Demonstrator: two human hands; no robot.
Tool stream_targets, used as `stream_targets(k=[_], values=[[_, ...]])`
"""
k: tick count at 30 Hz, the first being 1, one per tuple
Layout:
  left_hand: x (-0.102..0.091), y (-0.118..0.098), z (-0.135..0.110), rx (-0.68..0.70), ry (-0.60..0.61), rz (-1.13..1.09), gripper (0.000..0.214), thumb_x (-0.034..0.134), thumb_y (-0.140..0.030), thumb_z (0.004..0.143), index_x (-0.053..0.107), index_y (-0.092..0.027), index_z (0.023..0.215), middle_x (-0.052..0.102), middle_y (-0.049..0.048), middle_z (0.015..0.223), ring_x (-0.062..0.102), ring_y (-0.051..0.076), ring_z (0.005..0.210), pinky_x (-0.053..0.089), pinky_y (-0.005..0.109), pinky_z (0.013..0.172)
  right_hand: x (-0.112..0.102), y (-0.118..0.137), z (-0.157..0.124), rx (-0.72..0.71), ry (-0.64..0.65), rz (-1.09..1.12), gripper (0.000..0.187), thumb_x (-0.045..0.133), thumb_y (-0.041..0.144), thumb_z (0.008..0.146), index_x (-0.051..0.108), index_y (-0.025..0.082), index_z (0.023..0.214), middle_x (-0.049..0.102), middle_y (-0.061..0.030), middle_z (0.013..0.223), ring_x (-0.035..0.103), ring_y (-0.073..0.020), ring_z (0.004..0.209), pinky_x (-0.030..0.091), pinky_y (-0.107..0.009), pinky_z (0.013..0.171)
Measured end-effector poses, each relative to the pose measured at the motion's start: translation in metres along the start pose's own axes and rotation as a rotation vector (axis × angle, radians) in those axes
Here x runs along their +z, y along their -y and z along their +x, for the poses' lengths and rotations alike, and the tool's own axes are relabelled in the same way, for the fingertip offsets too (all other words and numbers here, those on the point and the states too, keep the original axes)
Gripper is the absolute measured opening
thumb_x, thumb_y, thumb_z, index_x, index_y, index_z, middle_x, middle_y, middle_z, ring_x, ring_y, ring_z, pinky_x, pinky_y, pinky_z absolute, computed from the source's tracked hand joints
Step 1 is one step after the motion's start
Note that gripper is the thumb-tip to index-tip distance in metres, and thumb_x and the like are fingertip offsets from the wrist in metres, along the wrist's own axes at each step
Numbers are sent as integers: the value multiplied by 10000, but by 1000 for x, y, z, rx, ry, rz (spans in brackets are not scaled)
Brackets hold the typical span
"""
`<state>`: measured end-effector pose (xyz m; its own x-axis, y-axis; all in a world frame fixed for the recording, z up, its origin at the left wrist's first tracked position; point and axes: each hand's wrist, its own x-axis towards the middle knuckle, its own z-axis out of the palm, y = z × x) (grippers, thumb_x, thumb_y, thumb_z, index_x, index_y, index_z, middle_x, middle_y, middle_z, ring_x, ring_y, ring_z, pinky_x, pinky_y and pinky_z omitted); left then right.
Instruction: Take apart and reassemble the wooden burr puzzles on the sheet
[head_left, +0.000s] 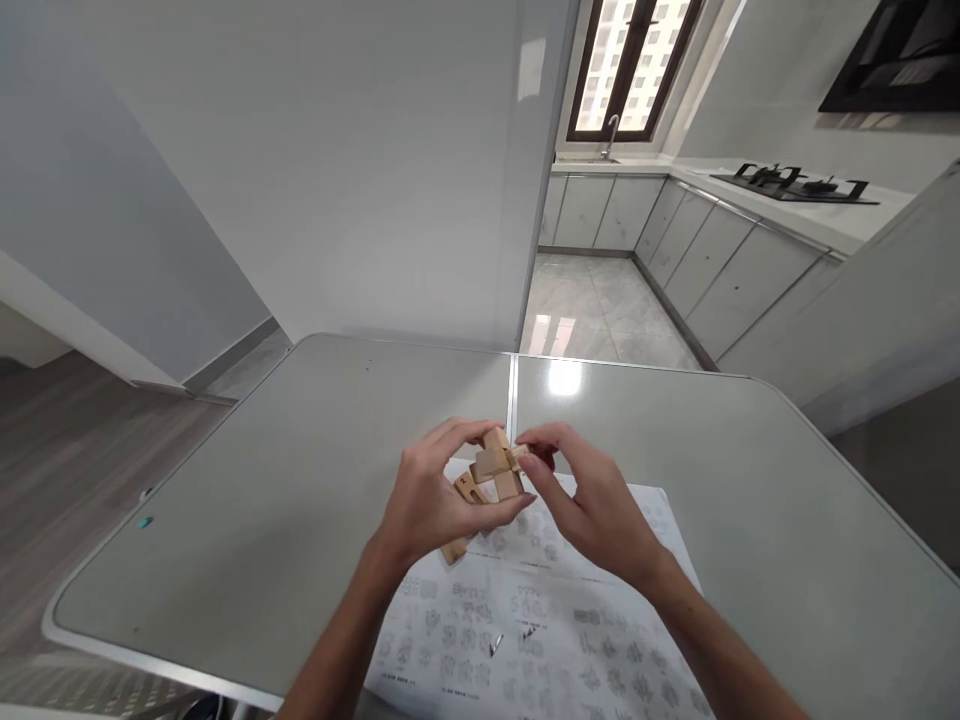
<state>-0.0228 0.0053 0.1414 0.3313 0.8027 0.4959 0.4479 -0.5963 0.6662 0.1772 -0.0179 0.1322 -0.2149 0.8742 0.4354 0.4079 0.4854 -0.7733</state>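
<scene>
Both my hands meet above the middle of the table around a small wooden block puzzle (495, 465) made of pale interlocked pieces. My left hand (431, 495) wraps its fingers and thumb round the puzzle from the left. My right hand (592, 500) pinches one of its pieces from the right with fingertip and thumb. A loose wooden piece (453, 551) lies on the paper just below my left hand. Under the hands lies a printed instruction sheet (525, 620) with several small diagrams.
The grey table (262, 500) has a metal rim and a seam down the middle. A small teal speck (145, 522) lies near its left edge. Behind stand a white wall panel, kitchen cabinets (675, 240), a sink under a window and a hob (795, 185).
</scene>
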Motion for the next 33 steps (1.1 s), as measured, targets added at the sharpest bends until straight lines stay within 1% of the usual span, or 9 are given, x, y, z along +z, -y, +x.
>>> stream_targets(k=[4, 7, 11, 14, 17, 19, 25, 28, 33], values=[[-11, -5, 28, 62, 53, -37, 489, 941, -407, 686, 723, -221, 1083, 774, 17, 944, 704, 189, 820, 556, 321, 795, -12, -3, 15, -115, -32, -13, 124, 491, 312, 1086, 587, 234, 1082, 669, -31, 914, 630, -181, 784, 554, -326, 733], [-14, -8, 44, 83, 102, -58, 472, 944, -370, 673, 730, -212, 1063, 769, 9, 924, 694, 182, 810, 556, 328, 821, -20, -3, 21, -153, -43, -15, 105, 483, 291, 1091, 573, 237, 1086, 651, -24, 907, 629, -174, 776, 552, -316, 713], [-13, -11, 61, 89, 189, -98, 427, 923, -368, 689, 734, -220, 1043, 776, 17, 954, 703, 202, 859, 561, 351, 862, -30, -5, 26, -168, -45, -38, 120, 467, 299, 1101, 572, 245, 1078, 642, -21, 885, 632, -180, 768, 549, -324, 701], [-7, -12, 71, 95, 206, -119, 435, 916, -371, 694, 732, -223, 1059, 773, 20, 961, 703, 203, 856, 562, 355, 854, -36, -10, 28, -152, -98, -48, 138, 470, 324, 1102, 581, 245, 1083, 653, -26, 897, 641, -182, 771, 551, -326, 697], [3, -13, 80, 117, 174, -88, 450, 900, -375, 715, 717, -223, 1097, 760, 17, 948, 688, 188, 816, 555, 339, 808, -40, -16, 29, -83, -178, -57, 165, 487, 369, 1100, 588, 244, 1064, 664, -29, 888, 649, -185, 779, 548, -316, 683], [10, -13, 84, 159, 144, -62, 472, 907, -380, 721, 701, -228, 1118, 754, 12, 964, 681, 177, 809, 550, 326, 792, -42, -17, 31, -38, -220, -59, 183, 507, 396, 1095, 587, 246, 1027, 659, -18, 849, 644, -180, 750, 540, -299, 656], [29, -13, 96, 276, 1, 76, 540, 935, -401, 735, 658, -236, 1167, 722, 17, 1020, 687, 183, 873, 548, 305, 758, -49, -13, 37, 32, -340, -22, 239, 521, 397, 1086, 549, 247, 902, 656, 11, 762, 631, -147, 654, 525, -257, 597], [37, -10, 100, 315, -28, 79, 561, 935, -394, 748, 641, -250, 1204, 734, 21, 1068, 714, 201, 936, 575, 322, 808, -54, -13, 40, 79, -361, -19, 289, 549, 428, 1072, 541, 247, 847, 644, 17, 714, 611, -140, 610, 505, -245, 552], [49, 0, 100, 332, -11, 78, 548, 872, -304, 846, 600, -274, 1321, 732, 36, 1197, 723, 212, 1078, 592, 329, 895, -57, -17, 43, 174, -344, -54, 412, 547, 469, 1067, 466, 250, 728, 547, 41, 613, 497, -114, 514, 415, -228, 459]])
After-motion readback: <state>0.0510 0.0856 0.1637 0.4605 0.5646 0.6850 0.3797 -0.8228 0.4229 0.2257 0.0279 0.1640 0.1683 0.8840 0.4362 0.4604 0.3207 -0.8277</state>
